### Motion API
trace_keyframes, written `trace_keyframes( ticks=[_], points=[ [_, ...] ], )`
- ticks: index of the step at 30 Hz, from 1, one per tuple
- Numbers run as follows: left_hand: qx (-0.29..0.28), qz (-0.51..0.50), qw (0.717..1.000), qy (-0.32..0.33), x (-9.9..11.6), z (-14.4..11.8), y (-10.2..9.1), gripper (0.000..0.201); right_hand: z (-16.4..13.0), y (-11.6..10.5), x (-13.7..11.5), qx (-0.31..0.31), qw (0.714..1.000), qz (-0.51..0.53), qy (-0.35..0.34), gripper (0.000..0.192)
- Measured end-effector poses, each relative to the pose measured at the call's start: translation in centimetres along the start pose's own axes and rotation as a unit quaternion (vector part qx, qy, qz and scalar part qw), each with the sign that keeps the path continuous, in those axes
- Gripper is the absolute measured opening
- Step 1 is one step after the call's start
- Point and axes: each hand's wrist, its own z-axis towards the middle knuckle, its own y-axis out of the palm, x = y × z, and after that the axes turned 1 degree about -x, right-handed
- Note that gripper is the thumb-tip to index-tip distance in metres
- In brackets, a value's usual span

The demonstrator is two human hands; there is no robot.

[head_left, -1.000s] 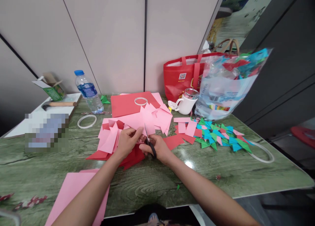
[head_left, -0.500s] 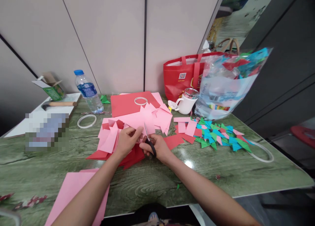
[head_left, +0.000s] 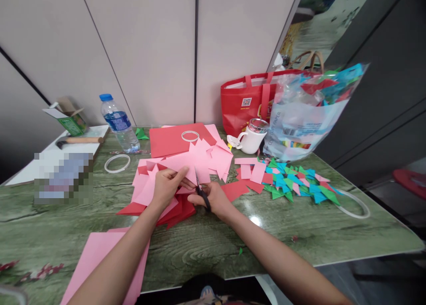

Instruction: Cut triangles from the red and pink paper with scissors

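Note:
My right hand (head_left: 214, 198) grips black-handled scissors (head_left: 199, 189) with the blades pointing up and away into a pink paper sheet (head_left: 186, 162). My left hand (head_left: 166, 187) pinches the near left edge of that pink sheet and lifts it off the pile. Under both hands lie loose pink pieces (head_left: 146, 187) and red paper pieces (head_left: 176, 209) on the green wood-grain table (head_left: 206, 243).
A pink sheet stack (head_left: 100, 260) overhangs the near edge. A red sheet (head_left: 169, 138) with a white ring (head_left: 190, 136), another ring (head_left: 117, 163), a water bottle (head_left: 119, 123), a white mug (head_left: 251, 138), a red bag (head_left: 248, 101), a plastic bag (head_left: 306, 114) and coloured paper triangles (head_left: 296, 183) lie farther back.
My left hand has shifted slightly left and raised the pink sheet higher. The scissors have stayed in nearly the same place, blades still in the paper.

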Motion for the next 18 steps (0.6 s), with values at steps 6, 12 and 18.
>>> trace_keyframes(
  ticks=[6, 12, 18],
  points=[
    [-0.008, 0.034, 0.999, 0.014, -0.18, -0.1, -0.02, 0.035, 0.14, 0.09, -0.07, 0.019, 1.0, 0.017, -0.007, 0.052],
    [-0.001, 0.059, 0.998, 0.032, -0.04, -0.25, 0.14, 0.033, 0.09, 0.15, -0.22, 0.028, 0.999, 0.016, -0.003, 0.045],
    [-0.016, 0.04, 0.999, 0.025, -0.14, -0.27, 0.12, 0.032, 0.15, 0.14, 0.16, 0.044, 0.999, 0.026, 0.003, 0.042]
  ],
)
